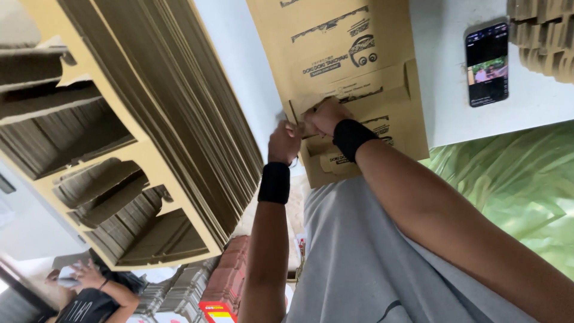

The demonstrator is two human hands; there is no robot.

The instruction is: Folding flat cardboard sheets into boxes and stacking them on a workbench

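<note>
Both our left hand (284, 140) and right hand (326, 115) are closed, pinching a flap of the flat cardboard box blank (347, 72) lying on the white table (442, 113). We judge an uneven pull could tear or crease that flap, or slide the blank toward the phone (487, 63) at the far right.

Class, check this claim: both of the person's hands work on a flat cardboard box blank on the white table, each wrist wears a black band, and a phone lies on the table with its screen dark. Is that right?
Not quite. The head view shows the phone with its screen lit, not dark. The rest holds: both the left hand and right hand are on the cardboard blank on the white table, and each wrist wears a black band.
</note>
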